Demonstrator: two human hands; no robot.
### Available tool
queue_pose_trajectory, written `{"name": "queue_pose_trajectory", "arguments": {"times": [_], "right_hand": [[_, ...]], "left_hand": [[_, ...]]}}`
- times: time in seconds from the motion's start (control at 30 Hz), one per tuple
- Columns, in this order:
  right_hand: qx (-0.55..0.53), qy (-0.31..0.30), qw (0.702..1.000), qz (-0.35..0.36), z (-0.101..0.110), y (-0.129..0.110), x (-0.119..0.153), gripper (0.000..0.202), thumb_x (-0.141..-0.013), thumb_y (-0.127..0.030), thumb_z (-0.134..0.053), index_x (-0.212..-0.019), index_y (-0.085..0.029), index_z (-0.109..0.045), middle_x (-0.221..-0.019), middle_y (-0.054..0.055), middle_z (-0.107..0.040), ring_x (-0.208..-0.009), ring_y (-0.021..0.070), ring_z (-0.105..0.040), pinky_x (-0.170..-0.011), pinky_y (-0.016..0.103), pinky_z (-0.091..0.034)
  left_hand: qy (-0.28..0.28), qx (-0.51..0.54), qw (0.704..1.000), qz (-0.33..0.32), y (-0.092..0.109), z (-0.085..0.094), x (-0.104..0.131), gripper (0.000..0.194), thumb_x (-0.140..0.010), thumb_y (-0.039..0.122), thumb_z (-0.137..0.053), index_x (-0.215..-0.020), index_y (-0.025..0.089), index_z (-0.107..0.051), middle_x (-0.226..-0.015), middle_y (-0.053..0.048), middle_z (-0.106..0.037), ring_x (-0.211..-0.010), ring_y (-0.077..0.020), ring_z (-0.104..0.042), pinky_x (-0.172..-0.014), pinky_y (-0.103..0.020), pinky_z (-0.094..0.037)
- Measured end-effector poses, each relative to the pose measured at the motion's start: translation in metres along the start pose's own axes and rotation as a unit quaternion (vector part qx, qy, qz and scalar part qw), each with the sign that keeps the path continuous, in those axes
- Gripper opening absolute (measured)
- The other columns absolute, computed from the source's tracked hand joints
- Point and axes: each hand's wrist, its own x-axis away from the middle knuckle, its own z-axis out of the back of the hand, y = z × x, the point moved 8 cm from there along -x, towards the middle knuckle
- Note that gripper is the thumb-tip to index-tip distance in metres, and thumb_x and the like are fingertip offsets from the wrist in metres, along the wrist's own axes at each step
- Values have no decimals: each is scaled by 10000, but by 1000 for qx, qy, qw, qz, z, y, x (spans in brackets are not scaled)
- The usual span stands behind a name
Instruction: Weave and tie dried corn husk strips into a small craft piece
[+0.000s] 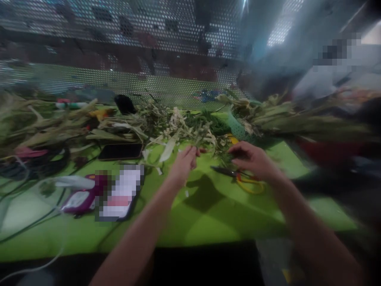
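Observation:
My left hand is closed, its fingertips pinched on what looks like a dried plant sprig in front of the heap. Motion blur hides exactly where the stem runs. To the right, my right hand is curled with a gap between thumb and forefinger, close to some greenish leaf bits. Under that hand lies a pair of scissors with dark blades and yellow-orange handles, flat on the green table. Dried leaves and stalks are heaped just beyond both hands.
Left on the table are a dark phone, a lit phone, a purple device and cables. A light green basket and long dried stalks lie right. Perforated metal stands behind. Another person's sleeve shows far right.

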Motion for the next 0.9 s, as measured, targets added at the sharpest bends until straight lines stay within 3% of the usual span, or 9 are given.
{"name": "queue_pose_trajectory", "arguments": {"times": [0.1, 0.2, 0.4, 0.6, 0.73, 0.9], "right_hand": [[39, -13, 997, 59, -18, -22, -9, 233, -795, -210, -646, -1023, -237, -691, -1016, 43, -684, -936, 211, -646, -871, 360, -513], [76, 7, 991, 111, -26, -35, -12, 235, -805, -210, -629, -1028, -248, -694, -1039, 54, -688, -982, 233, -636, -881, 380, -505], [124, 42, 981, 142, -32, -35, -10, 222, -825, -212, -629, -1038, -247, -678, -1033, 64, -690, -989, 240, -632, -888, 389, -497], [150, 41, 974, 163, -35, -37, -5, 244, -838, -184, -616, -1069, -248, -661, -1058, 60, -685, -1005, 227, -628, -886, 364, -497], [152, 43, 972, 172, -37, -38, -3, 253, -853, -163, -588, -1079, -253, -658, -1088, 64, -675, -1052, 225, -618, -918, 361, -486], [159, 52, 971, 174, -37, -34, -2, 268, -840, -138, -579, -1072, -241, -664, -1087, 62, -693, -1040, 223, -628, -920, 354, -483]], "left_hand": [[-23, -3, 999, 40, -10, -12, 3, 302, -889, 462, -545, -773, 183, -538, -534, 62, -357, -450, -61, -261, -440, -194, -224], [-18, -20, 999, 45, -19, -13, 0, 321, -902, 470, -512, -757, 185, -535, -514, 71, -271, -436, -68, -248, -440, -214, -200], [-21, -44, 998, 48, -29, -10, -5, 314, -903, 465, -510, -771, 180, -532, -596, 27, -406, -478, -74, -308, -443, -226, -191], [-32, -24, 995, 88, -28, -14, -2, 290, -909, 422, -500, -816, 159, -577, -575, 52, -311, -454, -61, -231, -448, -221, -138], [-53, -32, 991, 115, -30, -16, 0, 340, -896, 452, -508, -759, 148, -577, -589, 44, -338, -452, -55, -229, -442, -216, -134], [-66, -92, 988, 103, -26, -13, 2, 371, -900, 482, -499, -730, 157, -554, -595, 30, -391, -463, -60, -261, -439, -210, -169]]}}
